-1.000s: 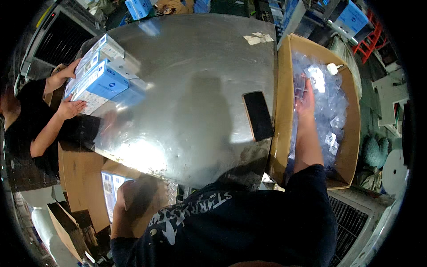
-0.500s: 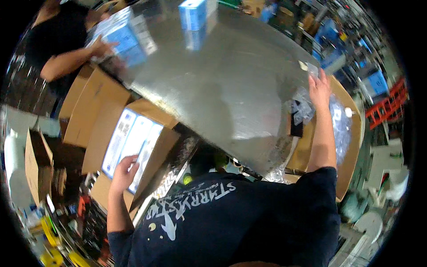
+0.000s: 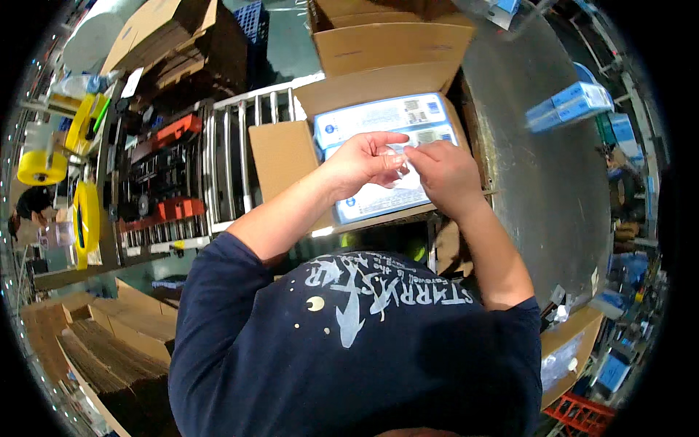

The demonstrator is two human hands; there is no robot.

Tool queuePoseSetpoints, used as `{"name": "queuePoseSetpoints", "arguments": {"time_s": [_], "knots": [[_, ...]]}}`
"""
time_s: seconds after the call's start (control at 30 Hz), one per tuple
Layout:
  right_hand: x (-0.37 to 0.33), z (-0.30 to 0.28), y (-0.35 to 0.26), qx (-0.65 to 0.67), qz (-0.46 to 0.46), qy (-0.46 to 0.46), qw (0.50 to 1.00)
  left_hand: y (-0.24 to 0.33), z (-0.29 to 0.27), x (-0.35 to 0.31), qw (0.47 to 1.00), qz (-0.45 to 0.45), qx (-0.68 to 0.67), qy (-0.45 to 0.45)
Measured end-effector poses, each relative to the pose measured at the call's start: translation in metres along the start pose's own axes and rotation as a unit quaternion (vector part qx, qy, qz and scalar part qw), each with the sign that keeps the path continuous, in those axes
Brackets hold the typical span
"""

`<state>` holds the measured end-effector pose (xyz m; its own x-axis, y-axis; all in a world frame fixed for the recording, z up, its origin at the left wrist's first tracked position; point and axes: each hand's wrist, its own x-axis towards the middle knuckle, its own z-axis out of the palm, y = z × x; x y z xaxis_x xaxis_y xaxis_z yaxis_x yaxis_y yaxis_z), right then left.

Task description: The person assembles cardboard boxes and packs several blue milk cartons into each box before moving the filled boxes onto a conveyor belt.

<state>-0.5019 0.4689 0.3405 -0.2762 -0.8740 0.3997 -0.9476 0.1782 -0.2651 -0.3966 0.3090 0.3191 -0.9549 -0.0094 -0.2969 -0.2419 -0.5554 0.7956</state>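
Over an open cardboard carton (image 3: pixel 282 162), my two hands meet, fingertips almost touching. My left hand (image 3: pixel 354 166) and my right hand (image 3: pixel 450 178) pinch a small piece of thin clear plastic (image 3: pixel 399 179) between them; its exact shape is blurred. Beneath them, blue-and-white boxes (image 3: pixel 364 118) lie side by side in the carton, printed face up. My hands and the plastic cover part of the boxes. The carton's flaps stand folded outward.
The carton sits by a roller conveyor (image 3: pixel 244 156) and a grey metal table (image 3: pixel 513 138). Blue boxes (image 3: pixel 571 107) are at the table's far right. A carton of clear plastic bags (image 3: pixel 561 364) stands at lower right. Yellow tape rolls (image 3: pixel 86 226) hang at left.
I have turned left toward the carton of boxes. My right hand has come from the carton of plastic bags, bringing clear plastic to my left hand.
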Motion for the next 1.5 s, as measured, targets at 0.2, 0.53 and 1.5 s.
{"name": "queuePoseSetpoints", "arguments": {"time_s": [0.2, 0.53, 1.5], "knots": [[-0.003, -0.001, 0.031, 0.064, 0.145, -0.109, 0.981, 0.0, -0.065, -0.012, 0.804, 0.084, 0.566, 0.162], [-0.033, -0.022, 0.061, 0.187, 0.093, -0.358, 0.91, -0.079, -0.118, -0.025, 0.725, -0.128, 0.559, 0.381], [-0.011, 0.1, 0.088, 0.626, 0.095, -0.273, 0.725, -0.028, -0.085, -0.16, 0.741, -0.281, 0.608, -0.032]]}}
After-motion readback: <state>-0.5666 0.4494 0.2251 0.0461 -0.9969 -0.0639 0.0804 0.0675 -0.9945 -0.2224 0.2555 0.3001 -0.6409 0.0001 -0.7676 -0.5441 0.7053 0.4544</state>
